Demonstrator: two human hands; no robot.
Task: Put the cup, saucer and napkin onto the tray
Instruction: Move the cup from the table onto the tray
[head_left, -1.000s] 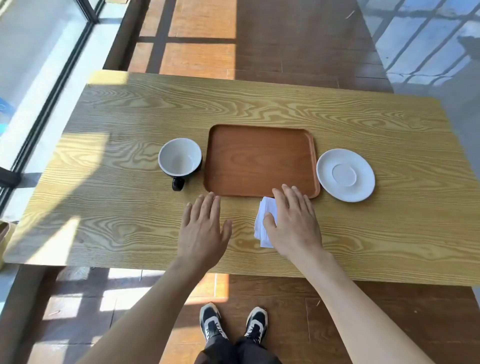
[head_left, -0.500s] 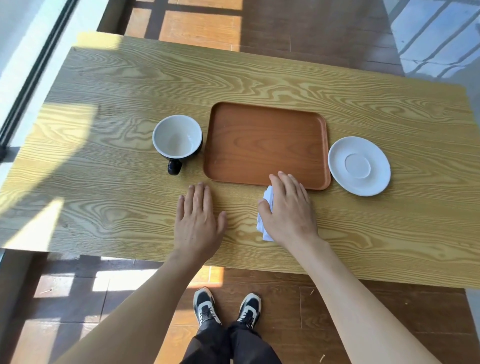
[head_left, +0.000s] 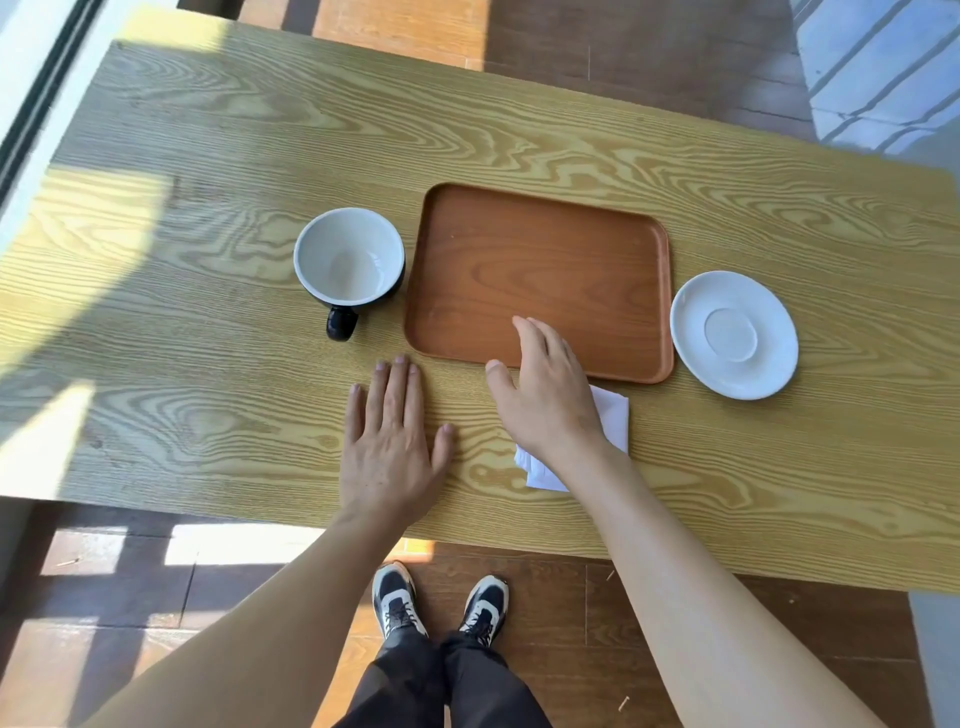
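Nothing is on the tray (head_left: 540, 270) yet: the cup (head_left: 349, 255) stands just left of it, handle toward the person, the saucer (head_left: 733, 334) just right, and the napkin (head_left: 613, 415) lies on the table (head_left: 208, 364) at the tray's near edge, mostly hidden under the right wrist. The right hand (head_left: 545, 395) is raised, fingers loosely spread and holding nothing, fingertips over the tray's near rim. The left hand (head_left: 392, 441) lies flat and empty on the table. To lift the napkin well, I would pinch its free corner so the folds stay together. Nothing blocks the tray; only the low rim must be cleared.
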